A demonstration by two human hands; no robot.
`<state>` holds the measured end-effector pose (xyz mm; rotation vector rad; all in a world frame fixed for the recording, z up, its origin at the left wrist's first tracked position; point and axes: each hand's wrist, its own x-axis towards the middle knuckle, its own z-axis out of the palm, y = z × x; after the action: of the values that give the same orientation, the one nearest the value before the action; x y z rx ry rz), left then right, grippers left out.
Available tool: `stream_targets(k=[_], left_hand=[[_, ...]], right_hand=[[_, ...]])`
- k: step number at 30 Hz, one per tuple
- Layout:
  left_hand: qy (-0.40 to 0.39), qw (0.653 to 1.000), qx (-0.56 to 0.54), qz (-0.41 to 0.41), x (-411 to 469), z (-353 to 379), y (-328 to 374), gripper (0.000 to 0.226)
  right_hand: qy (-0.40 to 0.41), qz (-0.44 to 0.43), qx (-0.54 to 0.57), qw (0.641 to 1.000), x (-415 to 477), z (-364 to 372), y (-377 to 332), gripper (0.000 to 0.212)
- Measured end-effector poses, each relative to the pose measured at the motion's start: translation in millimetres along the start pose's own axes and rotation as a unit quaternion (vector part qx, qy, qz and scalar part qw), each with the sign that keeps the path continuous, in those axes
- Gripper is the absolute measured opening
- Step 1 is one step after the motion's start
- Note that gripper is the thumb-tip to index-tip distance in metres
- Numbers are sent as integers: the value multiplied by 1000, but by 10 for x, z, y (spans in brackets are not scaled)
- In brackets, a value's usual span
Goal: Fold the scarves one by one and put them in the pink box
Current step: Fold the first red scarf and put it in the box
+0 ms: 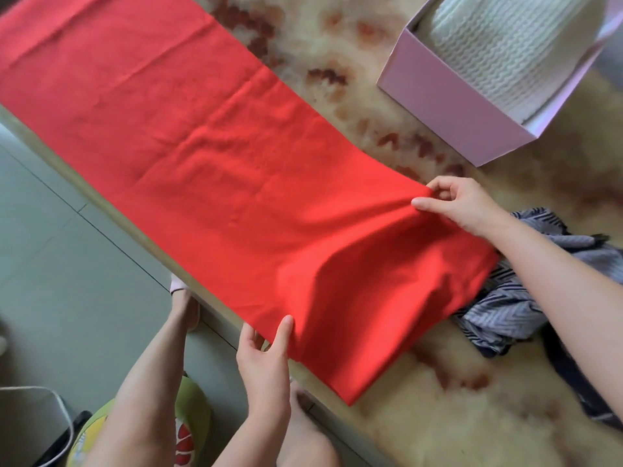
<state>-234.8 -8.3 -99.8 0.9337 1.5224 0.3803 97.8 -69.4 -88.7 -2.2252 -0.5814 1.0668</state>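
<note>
Diagonally across the fleecy cover (438, 416) lies the red scarf (209, 156), its far end cut off top left. Beyond its long edge stands the pink box (438, 96), holding a white knitted scarf (499, 45). The red scarf's near end partly hides a crumpled striped scarf (499, 318). The left hand (266, 358) and right hand (468, 203) each have a pinching grip on that end's edge.

Both hands (266, 357) (463, 205) pinch the red scarf's (209, 156) near end.

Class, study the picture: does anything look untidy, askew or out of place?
Only the striped blue scarf: it lies crumpled in a heap, partly under the red scarf, which is spread flat. The white knitted scarf sits inside the pink box.
</note>
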Motion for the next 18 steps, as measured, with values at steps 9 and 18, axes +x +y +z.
stream_targets(k=[9,18], left_hand=[[-42,998,2,-44,-282,97,-259,26],[-49,995,-18,-81,-496,107,-476,13]], right_hand=[[-89,48,-104,989,-146,-102,272,28],[6,19,-27,999,-354,-270,381,42]])
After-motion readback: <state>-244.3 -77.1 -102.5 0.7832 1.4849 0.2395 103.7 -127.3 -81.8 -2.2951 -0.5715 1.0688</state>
